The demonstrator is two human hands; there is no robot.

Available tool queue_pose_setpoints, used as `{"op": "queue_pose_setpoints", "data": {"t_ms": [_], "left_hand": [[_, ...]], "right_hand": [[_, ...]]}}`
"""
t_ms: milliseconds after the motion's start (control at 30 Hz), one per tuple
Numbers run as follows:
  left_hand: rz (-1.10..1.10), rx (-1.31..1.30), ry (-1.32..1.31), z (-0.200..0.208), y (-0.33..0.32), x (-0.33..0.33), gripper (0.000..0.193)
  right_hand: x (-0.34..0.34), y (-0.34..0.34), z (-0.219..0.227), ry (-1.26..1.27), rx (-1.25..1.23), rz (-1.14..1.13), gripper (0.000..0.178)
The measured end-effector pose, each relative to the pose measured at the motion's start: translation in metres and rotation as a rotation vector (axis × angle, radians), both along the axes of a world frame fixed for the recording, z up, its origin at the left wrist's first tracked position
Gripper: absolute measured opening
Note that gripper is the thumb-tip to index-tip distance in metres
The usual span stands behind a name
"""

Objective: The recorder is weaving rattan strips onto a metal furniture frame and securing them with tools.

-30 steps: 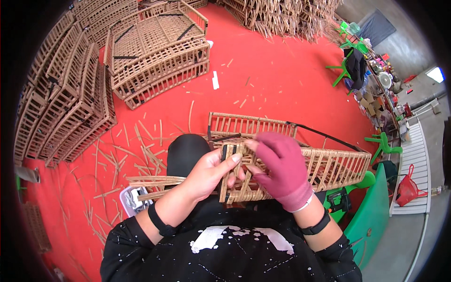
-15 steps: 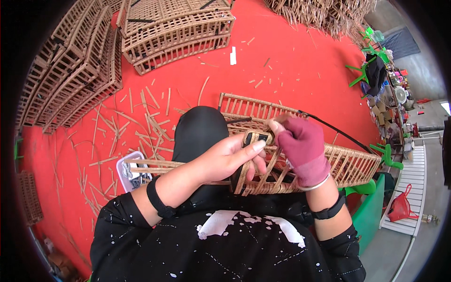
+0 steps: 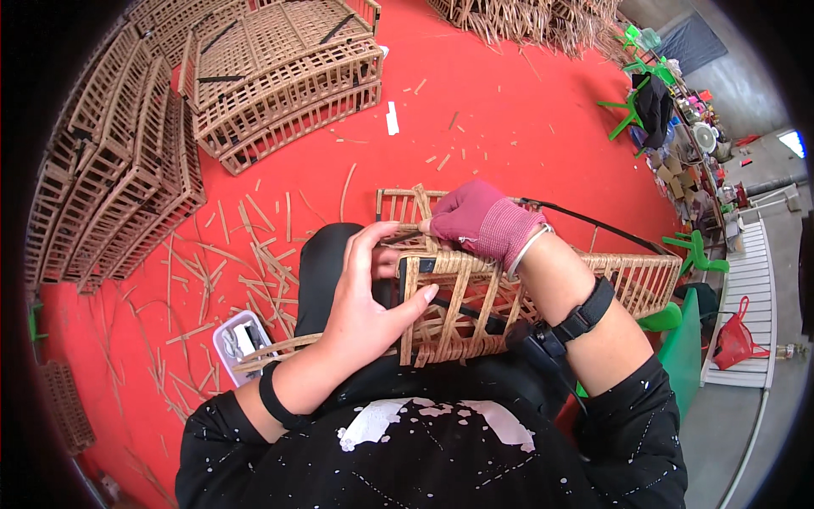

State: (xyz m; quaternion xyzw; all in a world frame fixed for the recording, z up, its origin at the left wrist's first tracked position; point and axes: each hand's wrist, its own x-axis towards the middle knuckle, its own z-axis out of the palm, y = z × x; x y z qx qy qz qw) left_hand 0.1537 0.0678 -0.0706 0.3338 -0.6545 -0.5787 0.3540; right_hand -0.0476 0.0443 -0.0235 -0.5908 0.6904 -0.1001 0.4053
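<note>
The wicker basket (image 3: 475,266) lies over our lap (image 3: 373,382), our gloved right hand (image 3: 485,222) closed on a flat strip (image 3: 420,202) at its rim; our bare left hand (image 3: 363,297) spreads around a corner, and we cannot tell whether it grips. Near our left forearm (image 3: 318,366) sit a pale tub (image 3: 224,349) and scattered cuttings (image 3: 264,287).

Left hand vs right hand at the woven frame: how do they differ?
Covering: the left hand is bare; the right hand wears a maroon glove.
Pose: the left hand's thumb and fingers are spread apart; the right hand's fingers are curled, grip partly hidden.
Shared: both are at the woven frame, and each forearm wears a black strap.
</note>
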Motion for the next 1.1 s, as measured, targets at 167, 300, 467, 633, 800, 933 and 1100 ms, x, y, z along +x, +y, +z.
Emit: {"op": "queue_pose_setpoints", "data": {"t_ms": [167, 300, 467, 633, 800, 933, 1100], "left_hand": [[-0.037, -0.578, -0.113, 0.009, -0.003, 0.002, 0.047], [-0.084, -0.103, 0.058, 0.011, -0.006, -0.008, 0.048], [-0.092, -0.600, -0.210, 0.016, -0.012, -0.007, 0.047], [-0.158, -0.571, -0.206, 0.018, -0.012, -0.012, 0.044], [-0.291, -0.262, -0.176, 0.023, -0.023, -0.012, 0.044], [-0.448, 0.048, -0.070, 0.022, -0.036, -0.010, 0.047], [-0.631, 0.483, 0.093, 0.019, -0.047, -0.003, 0.036]], "right_hand": [[-0.003, -0.004, 0.003, 0.089, -0.021, 0.090, 0.029], [-0.005, -0.007, 0.004, 0.146, 0.095, 0.193, 0.026], [-0.004, -0.006, 0.000, 0.249, -0.040, 0.245, 0.028], [-0.002, -0.007, -0.003, 0.458, -0.065, 0.437, 0.026], [0.000, -0.004, -0.001, 0.446, -0.035, 0.394, 0.026], [0.005, 0.016, 0.005, 0.149, -0.098, -0.124, 0.024], [0.003, 0.063, 0.014, -0.001, -0.631, 0.159, 0.023]]}}
